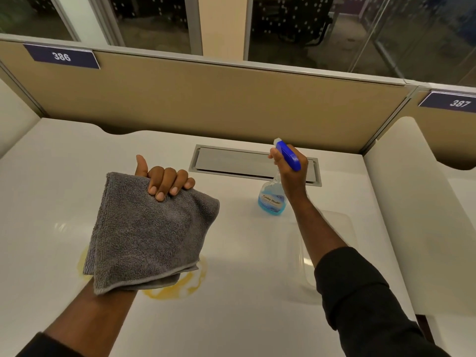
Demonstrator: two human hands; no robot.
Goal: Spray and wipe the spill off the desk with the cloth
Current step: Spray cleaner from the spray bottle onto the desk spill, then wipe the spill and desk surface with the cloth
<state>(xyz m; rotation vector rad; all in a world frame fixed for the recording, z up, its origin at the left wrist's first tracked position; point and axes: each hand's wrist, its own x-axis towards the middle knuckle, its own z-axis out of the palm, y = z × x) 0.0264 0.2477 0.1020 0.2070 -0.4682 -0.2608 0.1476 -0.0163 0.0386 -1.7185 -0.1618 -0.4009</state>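
Left hand point(164, 180): fingers point(161, 190) clenched on grey microfibre cloth point(149, 233), hanging above yellow spill point(180, 288) on white bench point(244, 318). Right hand point(291, 171): fingers wrapped around blue spray bottle point(273, 199), near cable hatch point(244, 161).

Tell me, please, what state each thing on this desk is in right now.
Grey cloth: folded, held up in the left hand, above the desk.
Spray bottle: gripped at the trigger head by the right hand, blue liquid inside.
Yellow spill: on the desk, unwiped, partly hidden by the cloth.
Cable hatch: closed.
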